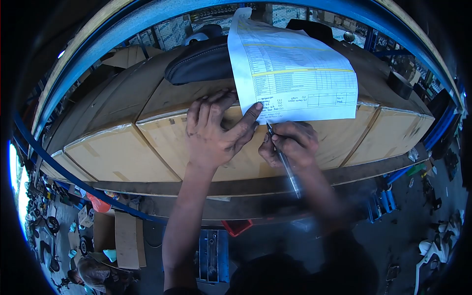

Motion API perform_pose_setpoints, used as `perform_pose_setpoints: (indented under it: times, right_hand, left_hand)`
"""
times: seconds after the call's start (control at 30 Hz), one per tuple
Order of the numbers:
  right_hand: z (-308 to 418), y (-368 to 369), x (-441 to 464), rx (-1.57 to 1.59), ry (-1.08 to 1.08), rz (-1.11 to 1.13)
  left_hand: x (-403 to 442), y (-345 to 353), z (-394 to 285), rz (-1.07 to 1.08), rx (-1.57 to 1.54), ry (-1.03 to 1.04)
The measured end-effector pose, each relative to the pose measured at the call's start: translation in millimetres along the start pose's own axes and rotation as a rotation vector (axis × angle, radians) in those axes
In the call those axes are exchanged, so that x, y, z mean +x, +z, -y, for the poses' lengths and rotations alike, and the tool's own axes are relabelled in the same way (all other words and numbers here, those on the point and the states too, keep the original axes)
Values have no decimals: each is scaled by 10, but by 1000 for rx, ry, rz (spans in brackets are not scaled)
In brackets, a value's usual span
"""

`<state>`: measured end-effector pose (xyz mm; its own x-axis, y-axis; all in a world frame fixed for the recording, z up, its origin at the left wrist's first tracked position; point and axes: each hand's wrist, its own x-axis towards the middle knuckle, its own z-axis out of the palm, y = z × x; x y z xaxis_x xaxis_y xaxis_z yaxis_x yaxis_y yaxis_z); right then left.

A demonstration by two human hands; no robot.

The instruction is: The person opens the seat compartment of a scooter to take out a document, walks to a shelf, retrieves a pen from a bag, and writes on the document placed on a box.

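A printed sheet with yellow-marked rows and handwriting near its lower edge [300, 73] lies over cardboard boxes [236, 152]. My left hand [216, 125] presses on the sheet's lower left corner with the thumb, its other fingers spread on the box. A pen [285, 164] is pinched in my right hand [292, 142], its tip at the sheet's bottom edge, just right of my left thumb. Behind my left hand, a dark padded seat [201, 64] rests on the boxes, partly covered by the sheet.
A roll of dark tape [399, 85] stands on the boxes at the right. Blue metal rack bars [88, 189] curve around the shelf. Below are an open carton [130, 238], a red tray [237, 226] and a person [98, 273] at the lower left.
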<state>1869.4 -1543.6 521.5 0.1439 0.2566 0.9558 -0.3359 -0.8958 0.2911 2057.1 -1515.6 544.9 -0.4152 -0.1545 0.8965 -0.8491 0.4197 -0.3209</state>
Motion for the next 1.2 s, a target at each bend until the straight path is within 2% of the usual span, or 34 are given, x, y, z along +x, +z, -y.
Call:
perform_pose_setpoints:
  times: [0.17, 0.8, 0.9, 0.93, 0.97, 1.07, 1.1, 1.2]
  right_hand:
    - [39, 3, 27, 29, 59, -18]
    - [39, -21, 22, 14, 33, -24]
    - [66, -58, -39, -36, 67, 42]
    - [81, -80, -52, -67, 56, 57]
    - [39, -61, -244, -82, 90, 4]
    - [-236, -97, -405, 95, 35, -20]
    - [-234, -42, -406, 202, 69, -73]
    - [-489, -17, -504, 232, 130, -82]
  left_hand:
    - [-1, 3, -1, -1, 1, -4]
    - [8, 2, -6, 11, -6, 9]
    - [-20, 1, -5, 4, -34, -16]
    - [-28, 0, -12, -25, 47, -1]
    - [-50, -35, -11, 45, 16, -19]
    - [-55, 55, -12, -171, -39, -23]
    - [-40, 127, -4, -160, -97, -13]
    - [-30, 305, 3, -179, -50, -30]
